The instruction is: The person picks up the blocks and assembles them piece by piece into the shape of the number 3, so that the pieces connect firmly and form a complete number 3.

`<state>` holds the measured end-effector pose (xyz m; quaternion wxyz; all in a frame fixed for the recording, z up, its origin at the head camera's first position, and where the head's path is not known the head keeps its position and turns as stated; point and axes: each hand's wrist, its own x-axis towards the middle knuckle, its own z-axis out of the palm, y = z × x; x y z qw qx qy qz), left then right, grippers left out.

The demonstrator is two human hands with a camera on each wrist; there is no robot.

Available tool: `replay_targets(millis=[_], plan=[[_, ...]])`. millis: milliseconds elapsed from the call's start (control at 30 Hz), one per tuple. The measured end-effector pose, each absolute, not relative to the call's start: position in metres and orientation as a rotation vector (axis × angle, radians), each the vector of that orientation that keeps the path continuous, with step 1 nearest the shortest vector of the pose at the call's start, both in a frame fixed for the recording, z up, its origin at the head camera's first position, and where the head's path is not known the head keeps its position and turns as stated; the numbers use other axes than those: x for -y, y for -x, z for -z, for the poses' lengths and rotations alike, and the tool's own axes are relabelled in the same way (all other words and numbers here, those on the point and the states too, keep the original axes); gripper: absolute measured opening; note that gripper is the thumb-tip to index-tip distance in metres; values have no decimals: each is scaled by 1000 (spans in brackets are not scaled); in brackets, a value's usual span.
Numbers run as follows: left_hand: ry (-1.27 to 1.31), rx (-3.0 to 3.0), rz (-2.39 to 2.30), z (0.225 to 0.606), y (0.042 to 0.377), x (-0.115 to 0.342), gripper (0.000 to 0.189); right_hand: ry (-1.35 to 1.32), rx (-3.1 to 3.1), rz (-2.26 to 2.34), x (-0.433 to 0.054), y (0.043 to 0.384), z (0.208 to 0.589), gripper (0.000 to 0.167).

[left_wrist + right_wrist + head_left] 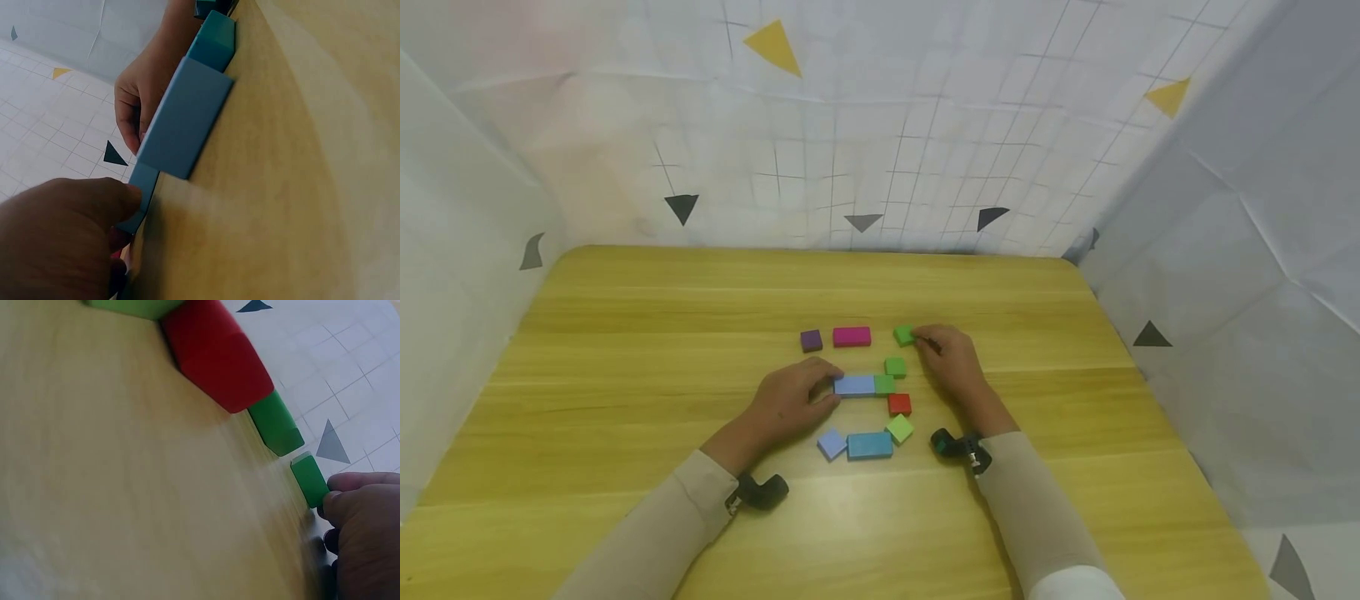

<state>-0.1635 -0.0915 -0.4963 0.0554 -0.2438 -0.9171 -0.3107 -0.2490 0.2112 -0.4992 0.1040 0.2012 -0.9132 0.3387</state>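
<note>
My left hand [790, 402] pinches the left end of a periwinkle-blue rectangular block [854, 386] lying on the table, thumb on the near side and a finger on the far side. A green block [884, 384] sits against that block's right end. My right hand [952, 363] holds a small green block [903, 335] between thumb and fingertips, farther back on the table; the right wrist view shows the pinched green block [309, 480] from the side. Another green block [895, 367] and a red block [899, 404] lie between the hands.
Along the back are a purple block [811, 340] and a magenta rectangular block [852, 337]. Nearer lie a light-blue block [831, 444], a blue rectangular block [869, 446] and a lime block [899, 429]. A white patterned sheet [820, 142] hangs behind the wooden table [647, 333].
</note>
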Motion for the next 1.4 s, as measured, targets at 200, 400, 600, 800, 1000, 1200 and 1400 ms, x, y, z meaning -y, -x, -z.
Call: replay_targets(millis=[200,400,600,800,1000,1200,1400], plan=[[738,2773,959,496,164,91,31,-587,2714,-974,-210,247,498,18],[737,2776,969,494,163,91,31,-536,2758,-1011,-205,243,494,30],[733,2796,974,494,162,91,32,-490,2787,-956,-201,243,496,33],[726,2802,976,495,163,91,32,-553,2750,-929,-202,244,499,29],[728,2798,977,495,162,92,31,-638,2741,-899,-202,243,497,23],[734,2793,986,494,162,91,32,-650,2743,-884,-202,243,497,22],[733,2798,981,494,163,91,31,-629,2757,-867,-202,244,498,23]])
